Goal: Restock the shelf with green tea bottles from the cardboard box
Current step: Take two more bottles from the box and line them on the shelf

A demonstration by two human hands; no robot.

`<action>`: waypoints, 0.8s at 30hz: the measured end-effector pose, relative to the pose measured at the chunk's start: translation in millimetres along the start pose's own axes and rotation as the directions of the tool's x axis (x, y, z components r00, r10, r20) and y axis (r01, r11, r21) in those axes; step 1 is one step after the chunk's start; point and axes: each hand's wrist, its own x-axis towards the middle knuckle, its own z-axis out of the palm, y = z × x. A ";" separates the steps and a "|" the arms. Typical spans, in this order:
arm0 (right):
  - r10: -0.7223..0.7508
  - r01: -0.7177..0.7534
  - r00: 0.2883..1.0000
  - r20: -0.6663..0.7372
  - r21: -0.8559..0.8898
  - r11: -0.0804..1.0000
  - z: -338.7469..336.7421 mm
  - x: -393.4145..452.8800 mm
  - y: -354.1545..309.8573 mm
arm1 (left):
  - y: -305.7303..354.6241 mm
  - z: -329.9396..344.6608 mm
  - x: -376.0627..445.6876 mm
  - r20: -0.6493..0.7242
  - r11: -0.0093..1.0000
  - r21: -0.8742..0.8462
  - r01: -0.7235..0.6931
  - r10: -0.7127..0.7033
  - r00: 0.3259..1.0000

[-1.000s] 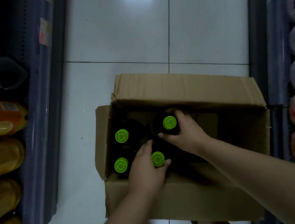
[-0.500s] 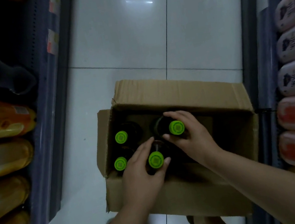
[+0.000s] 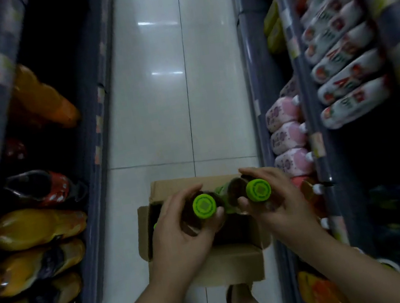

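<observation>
An open cardboard box [image 3: 228,265] stands on the white tiled floor between two shelf units. My left hand [image 3: 179,242] grips a dark green tea bottle with a bright green cap [image 3: 204,205], held above the box. My right hand [image 3: 278,201] grips a second green tea bottle, its green cap [image 3: 258,190] facing me, also above the box. The two bottles sit side by side, nearly touching. A sliver of green from another cap [image 3: 155,226] shows at the box's left inner wall; the rest of the inside is hidden by my hands.
The left shelf [image 3: 90,196] holds orange and yellow bottles [image 3: 37,228] and a red-labelled dark bottle [image 3: 43,188]. The right shelf [image 3: 320,163] holds pink bottles [image 3: 288,139] and white red-labelled bottles [image 3: 346,84]. A foot [image 3: 238,298] shows below the box. The aisle floor [image 3: 170,90] runs ahead.
Both hands have lifted their bottles up out of the box. The view has tilted up, showing more of the aisle and both shelves.
</observation>
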 end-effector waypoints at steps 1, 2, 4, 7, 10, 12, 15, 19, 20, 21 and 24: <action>-0.012 0.013 1.000 -0.019 0.015 1.000 -14.7 -4.5 -26.5 | 29.0 -8.2 -3.7 0.005 1.000 -0.011 -0.027 0.028 1.000; -0.020 0.022 0.999 -0.045 0.042 0.999 -29.7 -9.4 -52.2 | 57.0 -16.3 -7.5 0.014 0.998 -0.017 -0.057 0.057 0.998; -0.037 0.050 0.994 -0.107 0.116 0.992 -60.2 -21.8 -104.1 | 113.5 -35.3 -17.2 0.033 0.994 -0.027 -0.104 0.105 0.994; -0.041 0.085 0.980 -0.195 0.224 0.971 -102.1 -46.9 -176.3 | 189.7 -61.6 -35.3 0.067 0.981 -0.066 -0.185 0.189 0.980; -0.059 0.136 0.948 -0.314 0.227 0.964 -132.3 -77.7 -238.3 | 253.2 -78.9 -61.3 0.094 0.969 -0.113 -0.219 0.230 0.969; -0.076 0.158 0.928 -0.364 0.200 0.967 -143.3 -102.2 -275.3 | 285.3 -87.3 -84.6 0.129 0.961 -0.138 -0.238 0.256 0.958; -0.074 0.151 0.891 -0.448 0.140 0.979 -146.4 -144.2 -321.2 | 318.8 -101.4 -119.7 0.196 0.949 -0.169 -0.266 0.297 0.934; -0.092 0.166 0.823 -0.561 0.082 0.983 -135.5 -199.7 -361.0 | 342.3 -120.3 -154.3 0.306 0.934 -0.232 -0.273 0.337 0.891; -0.094 0.174 0.807 -0.583 0.082 0.981 -130.5 -212.9 -366.9 | 344.8 -125.0 -161.1 0.333 0.924 -0.251 -0.288 0.362 0.871; -0.096 0.181 0.789 -0.607 0.080 0.980 -125.3 -226.0 -371.6 | 346.9 -129.4 -168.0 0.357 0.915 -0.264 -0.305 0.386 0.850; -0.089 0.174 0.731 -0.676 0.058 0.983 -108.5 -261.4 -383.3 | 351.1 -143.1 -186.9 0.434 0.896 -0.283 -0.343 0.439 0.787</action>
